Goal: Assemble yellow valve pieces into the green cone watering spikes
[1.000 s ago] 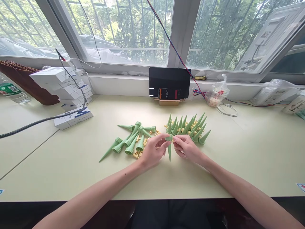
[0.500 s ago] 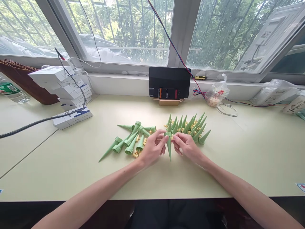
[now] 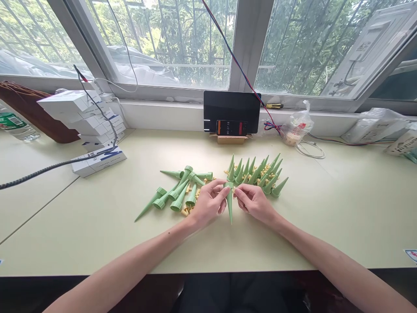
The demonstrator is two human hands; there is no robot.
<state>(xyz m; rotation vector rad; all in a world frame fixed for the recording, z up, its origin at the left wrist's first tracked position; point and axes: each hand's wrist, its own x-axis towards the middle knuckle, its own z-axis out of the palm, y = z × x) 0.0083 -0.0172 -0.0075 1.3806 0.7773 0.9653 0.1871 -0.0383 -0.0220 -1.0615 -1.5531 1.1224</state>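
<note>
Between thumb and fingers, my left hand (image 3: 210,201) grips a green plastic watering spike (image 3: 230,205) by its ribbed collar, point down. My right hand (image 3: 256,201) is closed in a pinch at the collar's right side, on a small yellow valve (image 3: 234,189) mostly covered by the fingertips. Whether the valve sits in the collar or only touches it I cannot tell. Beside my left hand lies a loose pile of green spikes (image 3: 178,191), with yellow valves (image 3: 185,211) among them. Beyond my right hand, several spikes stand point up in rows (image 3: 257,171), yellow valves showing between them.
A phone (image 3: 232,128) leans on a cardboard stand (image 3: 231,140) before a black tablet (image 3: 231,104). White boxes (image 3: 97,161) are stacked at the left, near a bottle (image 3: 16,124). Plastic bags (image 3: 297,126) and cables lie along the window sill side.
The spike in my left hand has shifted slightly left and down. My right hand has moved a little left with it, still pinching at the collar's side.
</note>
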